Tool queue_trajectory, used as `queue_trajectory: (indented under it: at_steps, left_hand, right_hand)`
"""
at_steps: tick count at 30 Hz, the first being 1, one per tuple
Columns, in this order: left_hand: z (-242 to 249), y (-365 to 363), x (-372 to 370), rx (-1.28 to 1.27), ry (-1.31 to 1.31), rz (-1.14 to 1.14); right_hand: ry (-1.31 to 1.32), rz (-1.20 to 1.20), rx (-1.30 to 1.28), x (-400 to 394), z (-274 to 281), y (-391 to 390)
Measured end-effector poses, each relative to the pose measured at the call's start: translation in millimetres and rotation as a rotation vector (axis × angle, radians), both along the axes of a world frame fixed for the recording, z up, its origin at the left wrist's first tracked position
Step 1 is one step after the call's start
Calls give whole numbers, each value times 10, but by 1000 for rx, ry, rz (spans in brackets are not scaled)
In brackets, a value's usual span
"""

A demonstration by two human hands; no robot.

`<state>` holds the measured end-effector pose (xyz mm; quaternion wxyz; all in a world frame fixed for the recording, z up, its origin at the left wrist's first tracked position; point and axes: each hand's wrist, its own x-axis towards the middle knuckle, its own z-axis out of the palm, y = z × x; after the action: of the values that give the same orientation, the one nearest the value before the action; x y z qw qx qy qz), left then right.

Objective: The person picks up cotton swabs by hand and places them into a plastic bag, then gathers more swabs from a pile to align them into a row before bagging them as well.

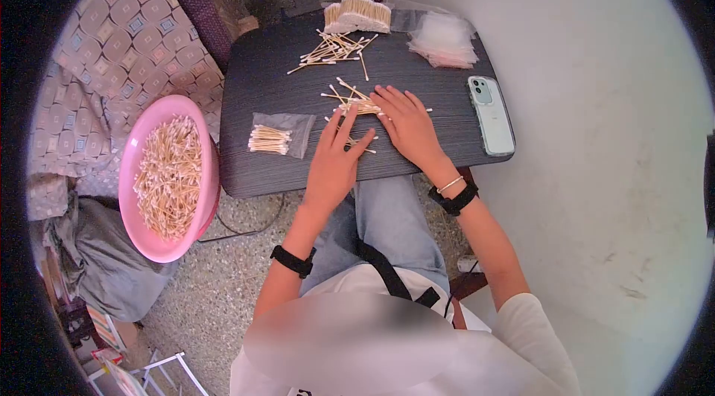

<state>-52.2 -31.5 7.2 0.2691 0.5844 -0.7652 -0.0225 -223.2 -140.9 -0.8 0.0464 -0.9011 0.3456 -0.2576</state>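
Over the middle of the dark table (253, 98), my left hand (337, 154) reaches onto a loose pile of cotton swabs (345, 91), its fingers apart. From the right, my right hand (406, 124) rests on the same pile with fingers stretched out. Some swabs lie partly hidden under both hands. Left of my left hand is a clear bag (302, 130) with a bundle of swabs (269, 139) on it or in it; which one is unclear. Farther back lies another scattered pile of swabs (335, 50).
Stacked swab bundles (359, 15) stand at the table's back edge, beside a pile of clear plastic bags (445, 40). A phone (490, 117) lies near the right edge. A pink basin (128, 195) full of swabs is left of the table. A wall (596, 135) rises on the right.
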Motion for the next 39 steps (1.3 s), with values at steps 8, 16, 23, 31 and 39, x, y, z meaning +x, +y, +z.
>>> queue_trajectory:
  at_steps: [8,16,23,31,39]
  left_hand:
    - [-55,-247,-29,-27,92,-63]
    - [-28,-263,-36,-174,208,104]
    - [0,-222,-72,-214,56,71]
    - [-22,-225,-53,-209,124,-15]
    - [3,-181,-67,-58,207,-53]
  right_hand:
    - [-194,100,105,32,-45,-108]
    - [-483,102,259,-44,126,-147]
    - [-160,-28,80,-257,50,89]
    - [-191,2,75,-249,73,123]
    - [-216,-15,54,-260,70,138]
